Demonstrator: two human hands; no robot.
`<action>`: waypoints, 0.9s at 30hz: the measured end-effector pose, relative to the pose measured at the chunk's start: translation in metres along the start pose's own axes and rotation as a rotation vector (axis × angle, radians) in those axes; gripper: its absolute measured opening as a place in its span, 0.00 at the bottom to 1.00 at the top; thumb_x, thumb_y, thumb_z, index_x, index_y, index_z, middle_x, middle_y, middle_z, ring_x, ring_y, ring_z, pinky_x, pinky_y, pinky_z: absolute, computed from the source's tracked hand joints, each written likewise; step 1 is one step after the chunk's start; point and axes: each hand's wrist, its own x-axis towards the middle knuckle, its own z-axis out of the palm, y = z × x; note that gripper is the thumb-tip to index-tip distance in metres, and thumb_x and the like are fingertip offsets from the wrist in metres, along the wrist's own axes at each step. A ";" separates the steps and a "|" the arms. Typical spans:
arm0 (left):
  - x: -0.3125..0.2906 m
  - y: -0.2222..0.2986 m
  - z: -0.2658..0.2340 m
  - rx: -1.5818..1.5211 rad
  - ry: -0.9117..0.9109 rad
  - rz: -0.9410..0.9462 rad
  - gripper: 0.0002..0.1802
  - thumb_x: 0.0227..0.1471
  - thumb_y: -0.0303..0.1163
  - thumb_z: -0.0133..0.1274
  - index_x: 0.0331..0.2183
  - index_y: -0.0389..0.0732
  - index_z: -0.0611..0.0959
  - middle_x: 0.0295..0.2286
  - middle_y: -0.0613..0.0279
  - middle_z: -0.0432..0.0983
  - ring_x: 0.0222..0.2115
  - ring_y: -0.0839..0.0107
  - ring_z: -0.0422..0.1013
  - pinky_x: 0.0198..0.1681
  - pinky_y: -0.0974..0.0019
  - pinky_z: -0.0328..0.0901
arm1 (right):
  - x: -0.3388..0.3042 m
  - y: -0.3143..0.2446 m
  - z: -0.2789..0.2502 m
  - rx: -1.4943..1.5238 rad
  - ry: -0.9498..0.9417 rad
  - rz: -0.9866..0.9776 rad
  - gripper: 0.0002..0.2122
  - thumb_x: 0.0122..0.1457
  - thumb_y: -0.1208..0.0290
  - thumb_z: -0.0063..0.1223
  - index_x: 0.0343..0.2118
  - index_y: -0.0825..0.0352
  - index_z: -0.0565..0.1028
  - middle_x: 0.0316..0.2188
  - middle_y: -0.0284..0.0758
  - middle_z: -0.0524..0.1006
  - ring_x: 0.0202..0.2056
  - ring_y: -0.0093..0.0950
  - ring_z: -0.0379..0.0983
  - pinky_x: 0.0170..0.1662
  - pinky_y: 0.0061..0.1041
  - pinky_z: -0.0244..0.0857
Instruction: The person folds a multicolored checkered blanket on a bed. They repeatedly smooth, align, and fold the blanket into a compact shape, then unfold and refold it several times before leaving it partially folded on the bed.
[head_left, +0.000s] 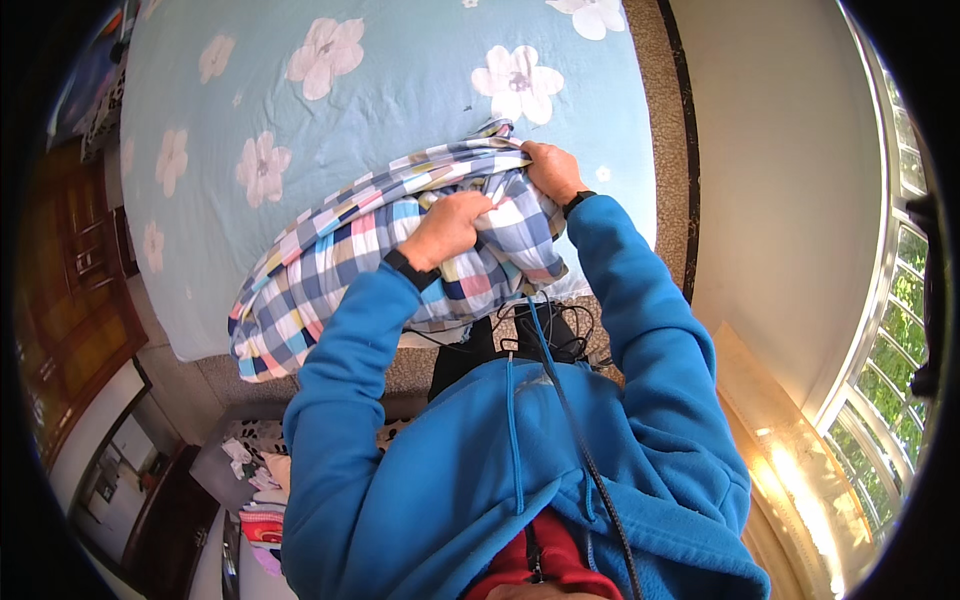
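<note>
Blue hoodie (450,450) below a two-handed grip

Plaid bedcover (340,250): bunched, extending leftward from the grip, on flower-print bedsheet (400,100). Left hand (445,232): closed on bedcover folds. Right hand (553,172), just beyond: closed on bedcover's far edge.

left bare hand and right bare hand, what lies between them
Head view: bunched folds of blue, white and pink checked fabric lie between the left hand and right hand.

Premises present as a home bedroom, evidenced by a bed (400,110) with a flowered blue sheet (205,240), bulky checked bedding (340,255), dark panelled wooden furniture (90,300), folded fabrics (264,522) and a grilled window (889,240) facing foliage (905,345).
</note>
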 end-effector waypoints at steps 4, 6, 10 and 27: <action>-0.003 0.007 -0.010 -0.050 0.022 -0.034 0.11 0.39 0.17 0.46 0.29 0.36 0.78 0.28 0.49 0.74 0.33 0.48 0.72 0.35 0.56 0.67 | 0.012 0.003 0.006 -0.023 -0.064 0.049 0.13 0.52 0.72 0.46 0.41 0.58 0.78 0.32 0.42 0.80 0.35 0.44 0.77 0.37 0.40 0.70; -0.009 0.009 -0.012 -0.031 0.040 -0.010 0.11 0.40 0.17 0.46 0.30 0.36 0.78 0.27 0.50 0.74 0.33 0.50 0.72 0.35 0.56 0.67 | 0.016 0.005 0.010 -0.016 -0.107 0.109 0.14 0.52 0.72 0.46 0.41 0.57 0.78 0.33 0.42 0.80 0.36 0.44 0.77 0.38 0.40 0.70; -0.020 0.008 -0.016 -0.008 0.055 0.027 0.14 0.39 0.13 0.46 0.31 0.35 0.78 0.26 0.55 0.74 0.31 0.56 0.72 0.35 0.61 0.67 | 0.019 0.009 0.019 0.052 -0.078 0.110 0.14 0.52 0.73 0.46 0.40 0.59 0.79 0.34 0.44 0.79 0.37 0.45 0.76 0.40 0.40 0.69; 0.065 0.034 0.054 0.437 0.164 -0.582 0.52 0.34 0.62 0.64 0.48 0.28 0.68 0.45 0.38 0.68 0.51 0.47 0.63 0.55 0.53 0.59 | -0.009 0.029 0.005 0.258 -0.063 -0.080 0.13 0.55 0.66 0.51 0.39 0.68 0.78 0.33 0.50 0.78 0.38 0.49 0.74 0.42 0.44 0.67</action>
